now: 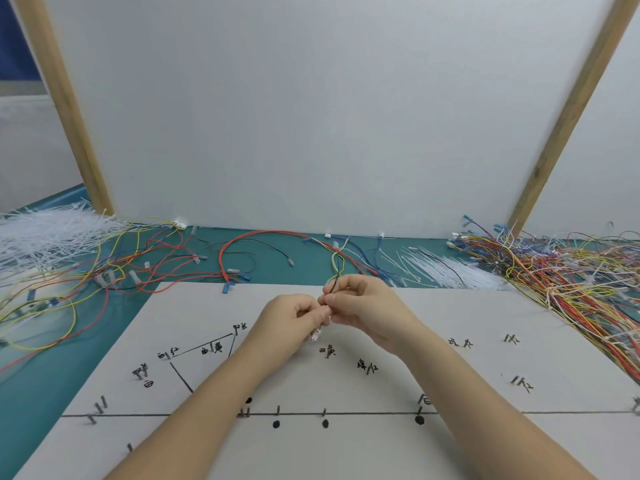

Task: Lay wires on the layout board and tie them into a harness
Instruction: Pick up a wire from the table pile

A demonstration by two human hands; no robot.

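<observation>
White cardboard is serving as the layout board (485,445), and its surface is carrying drawn black lines, handwritten labels and small metal pins (278,409), but no wire is lying along those lines yet. Both hands are meeting above the middle of the board. The left hand (291,317) is pinching a small clear terminal sleeve (317,334) with curled fingers, and the right hand (360,303) is pinching the thin wires (336,268) just above it; these yellow, white and dark wires are running up toward twelve o'clock, onto the teal table (34,393). I judge that the person is still preparing or choosing the first wire, so the task is only beginning: the routing around the pins and all the tying are still waiting. At ten o'clock loose coloured wires (104,268) are spreading beside a heap of white cable ties (45,230). At two o'clock a second bunch of cable ties (446,268) is lying, and at three o'clock a big tangled pile of wires (571,271) is reaching onto the board's edge.
</observation>
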